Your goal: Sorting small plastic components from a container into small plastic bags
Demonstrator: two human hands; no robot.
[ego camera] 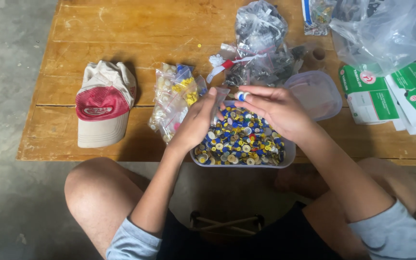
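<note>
Caps fill the tub under both my hands. Above it, my right hand pinches a blue-and-white cap; my left hand grips a small clear bag.

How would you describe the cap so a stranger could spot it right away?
On the wooden table, look near the left edge, left of the small plastic bags. The cap lies there alone: beige with a red front panel, the only cloth thing on the table.

Pretty basic setup tbh: worn wooden table w/ scratched, stained planks and a dark gap btwn boards, sitting on a rough grey concrete floor. Soft, even light, no hard shadows. No walls or windows in view.
</note>
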